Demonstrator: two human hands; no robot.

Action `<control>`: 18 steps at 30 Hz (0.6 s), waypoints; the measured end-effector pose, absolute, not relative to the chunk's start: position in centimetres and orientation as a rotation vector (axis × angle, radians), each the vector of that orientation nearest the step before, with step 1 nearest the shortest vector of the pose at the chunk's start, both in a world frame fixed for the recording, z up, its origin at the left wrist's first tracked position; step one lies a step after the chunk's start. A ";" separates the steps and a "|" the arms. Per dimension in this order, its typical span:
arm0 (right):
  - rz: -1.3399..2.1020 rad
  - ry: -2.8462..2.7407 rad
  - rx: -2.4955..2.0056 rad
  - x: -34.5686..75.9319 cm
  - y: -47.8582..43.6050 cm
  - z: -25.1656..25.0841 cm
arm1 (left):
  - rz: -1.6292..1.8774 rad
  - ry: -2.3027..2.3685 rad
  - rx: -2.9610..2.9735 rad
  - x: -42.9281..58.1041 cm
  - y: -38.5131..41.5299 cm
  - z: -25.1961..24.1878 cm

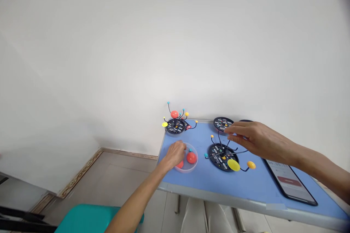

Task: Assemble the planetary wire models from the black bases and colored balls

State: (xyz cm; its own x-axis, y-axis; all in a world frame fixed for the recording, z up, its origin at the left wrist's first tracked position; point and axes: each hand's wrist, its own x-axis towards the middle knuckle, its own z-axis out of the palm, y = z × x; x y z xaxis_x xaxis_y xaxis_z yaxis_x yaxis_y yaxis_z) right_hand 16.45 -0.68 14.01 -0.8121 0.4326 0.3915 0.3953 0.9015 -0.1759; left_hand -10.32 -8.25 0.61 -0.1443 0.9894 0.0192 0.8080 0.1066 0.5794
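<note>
My left hand (175, 153) reaches into a clear round tub (186, 170), its fingers curled near a small blue ball (190, 150). What those fingers hold, if anything, is hidden. In the tub lie a red ball (191, 158) and another red piece (180, 164), partly under the hand. Over a solar system model (224, 157) is my right hand (243, 136), fingers and thumb drawn together by the tips of its thin black arms. Whether an arm is between them is unclear. The model bears a yellow disc (233, 165), orange balls (251, 165) and a blue ball (206, 156).
A second model with a red centre ball (174, 114) stands at the table's back left corner. Another black printed disc (223, 123) lies by the wall. At the right is a phone (291, 182) on the blue table (202, 182). A teal stool (87, 218) stands lower left.
</note>
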 end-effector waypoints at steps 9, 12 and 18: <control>0.709 -2.507 -0.524 13.3 -0.4 12.8 | 1.439 1.117 1.163 -6.4 -8.4 7.8; 0.772 -2.463 -0.444 12.6 0.3 11.9 | 1.475 1.030 1.052 -5.0 -7.4 8.6; 0.878 -2.290 -0.468 13.0 2.2 10.1 | 1.455 1.038 1.057 -3.7 -4.7 8.6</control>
